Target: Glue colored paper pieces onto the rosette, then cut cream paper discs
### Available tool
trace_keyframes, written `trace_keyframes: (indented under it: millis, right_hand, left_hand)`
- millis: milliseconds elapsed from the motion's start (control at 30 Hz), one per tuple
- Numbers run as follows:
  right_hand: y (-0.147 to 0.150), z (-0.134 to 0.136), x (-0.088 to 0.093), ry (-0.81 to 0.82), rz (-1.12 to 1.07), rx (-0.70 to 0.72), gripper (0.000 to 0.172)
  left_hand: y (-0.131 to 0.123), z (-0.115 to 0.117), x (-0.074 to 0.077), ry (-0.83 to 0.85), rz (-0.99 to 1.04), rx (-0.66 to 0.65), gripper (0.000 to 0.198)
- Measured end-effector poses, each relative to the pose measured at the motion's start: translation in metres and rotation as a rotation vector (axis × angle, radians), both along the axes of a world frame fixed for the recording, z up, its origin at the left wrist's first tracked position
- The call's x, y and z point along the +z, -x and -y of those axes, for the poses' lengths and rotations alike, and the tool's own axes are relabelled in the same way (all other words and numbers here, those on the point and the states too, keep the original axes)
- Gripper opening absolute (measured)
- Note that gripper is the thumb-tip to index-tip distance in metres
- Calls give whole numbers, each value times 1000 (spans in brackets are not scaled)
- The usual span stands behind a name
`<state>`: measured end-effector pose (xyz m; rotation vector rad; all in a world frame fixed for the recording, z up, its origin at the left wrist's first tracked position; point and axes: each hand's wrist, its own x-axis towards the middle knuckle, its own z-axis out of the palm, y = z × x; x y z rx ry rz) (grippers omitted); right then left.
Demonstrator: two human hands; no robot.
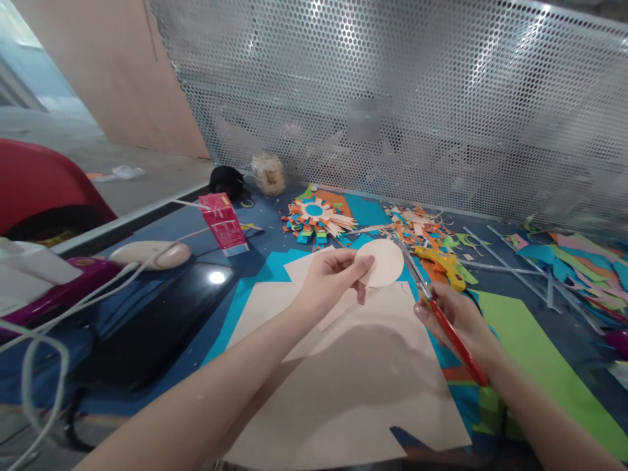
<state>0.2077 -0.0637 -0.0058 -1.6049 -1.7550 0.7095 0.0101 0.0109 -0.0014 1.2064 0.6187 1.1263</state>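
My left hand pinches a cream paper circle by its left edge, thumb on top. Red-handled scissors are gripped in my right hand, their blades pointing up and left to the circle's right edge. Whether the blades touch the paper I cannot tell. Below both hands lie large cream paper sheets with a cut-out notch at the front, on top of blue paper. Behind the circle sits a layered paper rosette with a blue centre and fringed orange, cream, blue and green strips.
A yellow glue gun lies beside a heap of paper scraps. Clear glue sticks, green paper and coloured offcuts are at right. At left are a pink carton, a black tablet-like slab and white cables. Perforated metal stands behind.
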Motion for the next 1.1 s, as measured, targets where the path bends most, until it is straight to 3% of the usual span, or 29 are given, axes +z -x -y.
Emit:
trace_keyframes:
  millis: [1100]
  right_hand:
    - [1,1,5,-5,103,-27,28]
  left_hand:
    - [0,5,6,-12,-35,57,30]
